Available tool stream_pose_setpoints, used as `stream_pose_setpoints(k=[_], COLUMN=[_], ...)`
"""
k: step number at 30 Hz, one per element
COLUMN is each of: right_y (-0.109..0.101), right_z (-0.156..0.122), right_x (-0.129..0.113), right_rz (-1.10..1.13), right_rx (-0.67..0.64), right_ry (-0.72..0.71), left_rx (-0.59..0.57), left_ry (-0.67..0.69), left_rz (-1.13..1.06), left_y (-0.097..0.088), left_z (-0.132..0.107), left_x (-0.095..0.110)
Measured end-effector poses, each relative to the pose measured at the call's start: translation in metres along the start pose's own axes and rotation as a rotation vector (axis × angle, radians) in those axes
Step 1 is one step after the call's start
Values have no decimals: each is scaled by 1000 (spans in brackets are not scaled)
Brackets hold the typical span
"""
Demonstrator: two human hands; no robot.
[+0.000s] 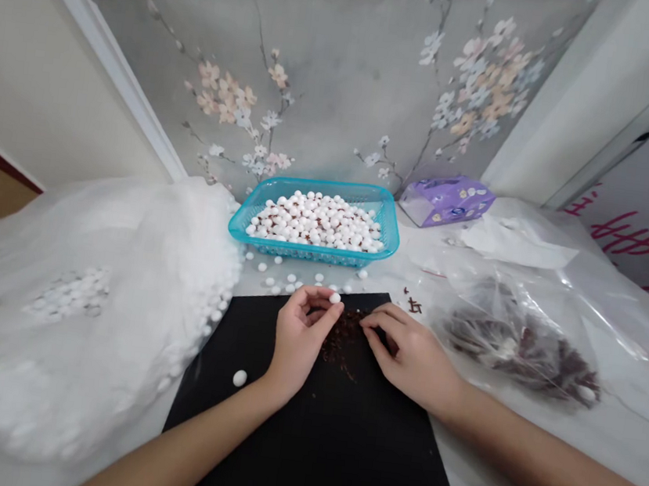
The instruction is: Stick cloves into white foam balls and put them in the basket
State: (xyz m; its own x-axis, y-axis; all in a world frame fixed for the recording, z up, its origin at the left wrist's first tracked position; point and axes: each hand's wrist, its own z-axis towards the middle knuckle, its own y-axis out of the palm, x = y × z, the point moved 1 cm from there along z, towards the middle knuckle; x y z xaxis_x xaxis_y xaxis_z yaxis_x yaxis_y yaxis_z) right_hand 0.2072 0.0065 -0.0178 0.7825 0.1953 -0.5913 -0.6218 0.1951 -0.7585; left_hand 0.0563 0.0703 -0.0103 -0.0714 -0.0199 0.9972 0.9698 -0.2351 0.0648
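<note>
left grip (299,338) pinching one light, smooth white bead (334,298); right grip (414,356) resting open on loose brown crumbs (345,342).

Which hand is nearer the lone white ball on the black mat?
The left hand is nearer, just beside the ball without touching it. The right hand is farther, beyond the left hand, at the dark crumbs.

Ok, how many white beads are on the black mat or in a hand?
2: one bead lies on the black mat, left of the left hand; another sits at that hand's fingertips. Others may hide under the right hand too.
</note>
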Motion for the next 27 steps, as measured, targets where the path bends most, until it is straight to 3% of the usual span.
stream_pose_setpoints(k=[12, 19, 25, 27], right_y=[0, -2, -5, -7], right_z=[1, 1, 0, 1], right_x=[0, 1, 1, -1], right_rz=[-45, 44, 266, 393], right_rx=[-19, 58, 202, 185], right_ry=[53, 35, 119, 136], left_rx=[-12, -2, -27, -64], left_ry=[15, 8, 29, 33], left_rz=[0, 33, 49, 37], left_y=[-1, -1, 1, 2], left_z=[0, -1, -3, -3], left_x=[-1, 1, 2, 1])
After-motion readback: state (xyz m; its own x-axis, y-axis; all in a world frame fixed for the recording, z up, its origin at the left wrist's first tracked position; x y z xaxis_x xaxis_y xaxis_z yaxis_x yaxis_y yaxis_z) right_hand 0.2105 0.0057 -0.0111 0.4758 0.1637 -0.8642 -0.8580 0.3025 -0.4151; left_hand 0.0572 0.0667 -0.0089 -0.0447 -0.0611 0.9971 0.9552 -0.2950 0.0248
